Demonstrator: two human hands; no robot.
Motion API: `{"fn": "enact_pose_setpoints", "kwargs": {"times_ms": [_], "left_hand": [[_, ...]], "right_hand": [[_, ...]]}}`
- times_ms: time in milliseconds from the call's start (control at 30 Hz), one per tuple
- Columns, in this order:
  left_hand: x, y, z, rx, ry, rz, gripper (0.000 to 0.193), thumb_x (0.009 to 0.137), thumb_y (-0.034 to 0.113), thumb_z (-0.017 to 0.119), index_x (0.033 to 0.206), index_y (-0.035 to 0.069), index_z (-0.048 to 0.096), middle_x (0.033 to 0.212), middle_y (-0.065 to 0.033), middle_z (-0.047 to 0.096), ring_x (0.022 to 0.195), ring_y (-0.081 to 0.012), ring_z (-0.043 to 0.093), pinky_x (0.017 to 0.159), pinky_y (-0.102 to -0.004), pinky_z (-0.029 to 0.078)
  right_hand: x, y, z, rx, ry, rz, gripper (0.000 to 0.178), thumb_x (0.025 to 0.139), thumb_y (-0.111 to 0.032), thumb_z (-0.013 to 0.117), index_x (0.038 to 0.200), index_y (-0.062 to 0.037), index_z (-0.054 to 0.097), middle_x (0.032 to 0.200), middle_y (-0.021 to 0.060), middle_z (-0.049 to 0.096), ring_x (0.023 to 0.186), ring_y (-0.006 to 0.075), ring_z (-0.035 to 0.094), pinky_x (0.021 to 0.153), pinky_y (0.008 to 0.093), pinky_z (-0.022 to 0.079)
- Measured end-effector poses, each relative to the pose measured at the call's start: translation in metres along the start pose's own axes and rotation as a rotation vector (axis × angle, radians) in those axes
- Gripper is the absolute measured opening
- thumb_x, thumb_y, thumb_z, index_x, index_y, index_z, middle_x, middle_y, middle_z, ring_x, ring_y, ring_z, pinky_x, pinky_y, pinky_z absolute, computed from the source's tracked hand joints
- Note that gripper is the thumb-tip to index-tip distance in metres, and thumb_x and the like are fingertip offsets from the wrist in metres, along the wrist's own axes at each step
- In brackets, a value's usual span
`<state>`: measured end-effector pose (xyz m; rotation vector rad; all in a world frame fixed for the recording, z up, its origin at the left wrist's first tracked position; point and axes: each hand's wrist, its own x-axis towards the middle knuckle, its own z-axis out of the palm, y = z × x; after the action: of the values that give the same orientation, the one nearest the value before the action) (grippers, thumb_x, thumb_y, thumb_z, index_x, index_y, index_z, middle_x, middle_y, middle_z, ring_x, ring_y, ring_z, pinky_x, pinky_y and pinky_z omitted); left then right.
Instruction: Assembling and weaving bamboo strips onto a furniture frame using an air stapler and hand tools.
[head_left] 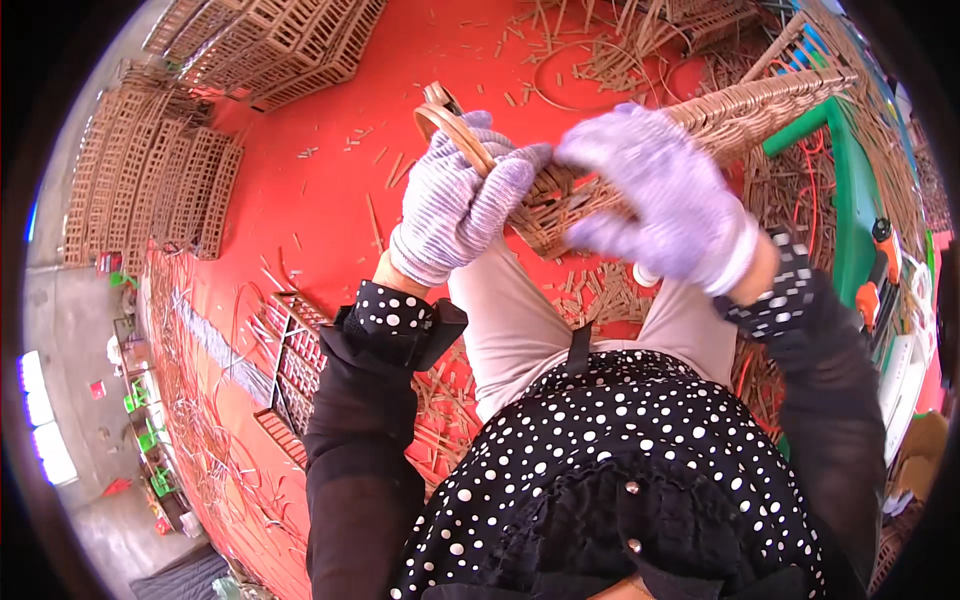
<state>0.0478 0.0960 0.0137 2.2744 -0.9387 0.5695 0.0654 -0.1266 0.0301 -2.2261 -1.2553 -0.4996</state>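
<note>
Both my hands wear pale lilac knitted gloves. My left hand [455, 205] is closed at the near left end of a brown woven wicker piece [760, 108], its fingers wrapped round a flat wicker strip [462, 138] that bends in a loop above the knuckles. From there the wicker piece slants away to the upper right, partly behind my right hand [665, 195]. That hand is somewhat blurred, with thumb and fingers spread apart over the weave; nothing shows gripped in it. The left palm's inner side is hidden.
Wicker panels [150, 185] stand stacked at the far left, with more lattice stacks [275, 45] behind. Cut strips [595, 295] litter the red floor [300, 190]. On the right are a green frame [850, 190] and an orange-and-black tool [880, 270]. A dark lattice rack [300, 350] lies left.
</note>
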Motion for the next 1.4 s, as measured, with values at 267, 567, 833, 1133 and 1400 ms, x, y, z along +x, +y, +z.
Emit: {"fn": "enact_pose_setpoints", "kwargs": {"times_ms": [267,567,833,1133,1400], "left_hand": [[0.021,-0.010,-0.030,-0.094,-0.039,-0.299,0.026,0.091,0.015,0.048,0.106,-0.004,0.058,0.110,-0.0130,0.058,0.096,-0.0197,0.060,0.086,-0.0273,0.045],[0.008,-0.023,-0.015,-0.831,0.023,-0.545,0.030,0.092,0.021,0.047,0.112,0.001,0.057,0.122,-0.0070,0.052,0.107,-0.0142,0.051,0.088,-0.0246,0.040],[-0.003,-0.006,-0.001,-0.706,0.008,-0.463,0.027,0.090,0.015,0.049,0.111,0.000,0.057,0.112,-0.0084,0.055,0.101,-0.0156,0.053,0.085,-0.0266,0.042],[-0.013,0.019,0.007,-0.408,0.061,-0.413,0.030,0.089,0.015,0.046,0.109,-0.004,0.058,0.108,-0.0119,0.052,0.099,-0.0210,0.050,0.087,-0.0325,0.040],[-0.022,0.018,0.011,-0.366,0.101,-0.385,0.030,0.088,0.017,0.047,0.108,-0.001,0.059,0.109,-0.0117,0.052,0.103,-0.0231,0.047,0.090,-0.0366,0.036]], "right_hand": [[0.004,-0.014,0.024,-0.018,0.004,0.193,0.052,0.058,-0.053,0.069,0.088,-0.0124,0.058,0.092,0.0064,0.054,0.091,0.0272,0.049,0.087,0.0405,0.034],[-0.015,-0.027,0.019,-0.091,0.067,0.069,0.049,0.067,-0.044,0.070,0.097,-0.0102,0.052,0.095,0.0084,0.055,0.093,0.0280,0.053,0.094,0.0460,0.034],[-0.035,-0.035,-0.001,-0.041,-0.006,0.092,0.044,0.065,-0.034,0.071,0.100,-0.0120,0.055,0.096,0.0059,0.055,0.095,0.0258,0.051,0.092,0.0441,0.033],[-0.153,0.043,-0.108,-0.380,0.240,0.609,0.034,0.070,-0.022,0.068,0.098,-0.0059,0.057,0.098,0.0125,0.059,0.093,0.0308,0.055,0.082,0.0382,0.045],[-0.366,0.183,-0.213,-0.567,0.150,1.653,0.074,0.071,-0.041,0.068,0.125,0.0027,0.041,0.111,0.0195,0.057,0.095,0.0246,0.059,0.081,0.0338,0.046]]}}
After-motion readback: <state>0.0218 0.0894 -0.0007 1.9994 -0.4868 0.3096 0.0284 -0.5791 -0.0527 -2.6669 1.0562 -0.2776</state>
